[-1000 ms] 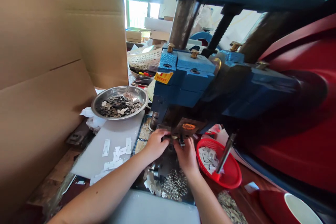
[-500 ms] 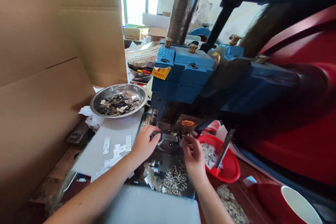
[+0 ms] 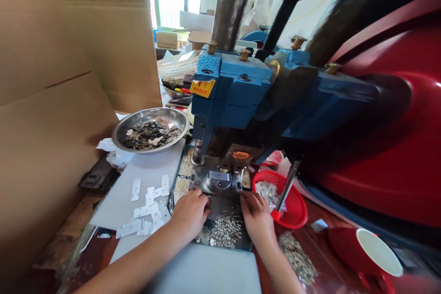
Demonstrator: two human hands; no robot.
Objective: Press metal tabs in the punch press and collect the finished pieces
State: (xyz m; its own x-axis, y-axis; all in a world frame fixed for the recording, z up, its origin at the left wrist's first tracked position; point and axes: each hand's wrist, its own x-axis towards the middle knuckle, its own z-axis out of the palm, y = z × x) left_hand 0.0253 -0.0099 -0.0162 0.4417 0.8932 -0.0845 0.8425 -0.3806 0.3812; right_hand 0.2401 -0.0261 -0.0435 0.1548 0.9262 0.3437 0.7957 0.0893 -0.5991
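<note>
Both my hands rest on a shallow metal tray [image 3: 237, 240] holding a heap of small shiny metal pieces [image 3: 225, 230], just in front of the blue press. My left hand [image 3: 190, 215] lies at the tray's left side, fingers curled down with the tips hidden. My right hand [image 3: 258, 218] lies at the tray's right side, its fingers bent and pressed together near the tray's far edge. The press die [image 3: 220, 179] sits bare beyond the fingertips, under the blue ram block [image 3: 227, 96].
A steel bowl of dark metal scraps [image 3: 150, 129] stands at the left. White flat parts [image 3: 148, 211] lie on a grey board. A red basket [image 3: 291, 206] with parts and a red-handled tool is at the right, a red cup [image 3: 372, 250] further right. Cardboard walls the left.
Both hands have drawn back from the die under the ram to the tray of small pieces. The die now shows uncovered. The camera has shifted slightly.
</note>
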